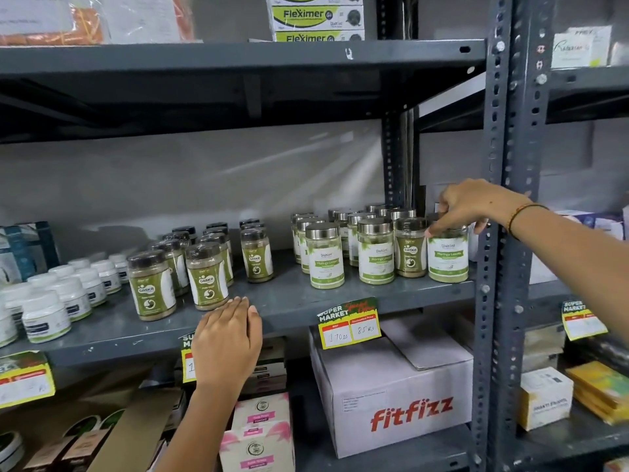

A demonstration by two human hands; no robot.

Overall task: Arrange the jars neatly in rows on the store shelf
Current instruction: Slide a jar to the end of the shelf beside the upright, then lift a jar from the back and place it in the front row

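Head view, the only one given: your right hand (473,207) reaches across the upright post (503,199) to the far right end of the middle shelf (289,301), its fingers (439,228) curled down over the lid of the rightmost Moringa jar (447,257) and closed on it; the jar stands upright on the shelf at the front of its group. Your left hand (228,338) lies flat and open on the front lip of the same shelf, holding nothing, just below the brown-lidded Gaska jars (207,277). The silver-lidded jars (360,247) already stand upright in rough rows running back from the edge, though the front line is uneven and one Gaska-labelled jar (410,248) sits among the Moringa ones. The brown-lidded group forms loose files with one jar (257,255) standing apart to the right. The white bottles (64,294) at the left look orderly. By these signs the work is well advanced: what remains appears to be squaring the front line, closing gaps, and perhaps sorting the stray label. The carton marked fitfizz (391,396) lies on the shelf below, untouched.
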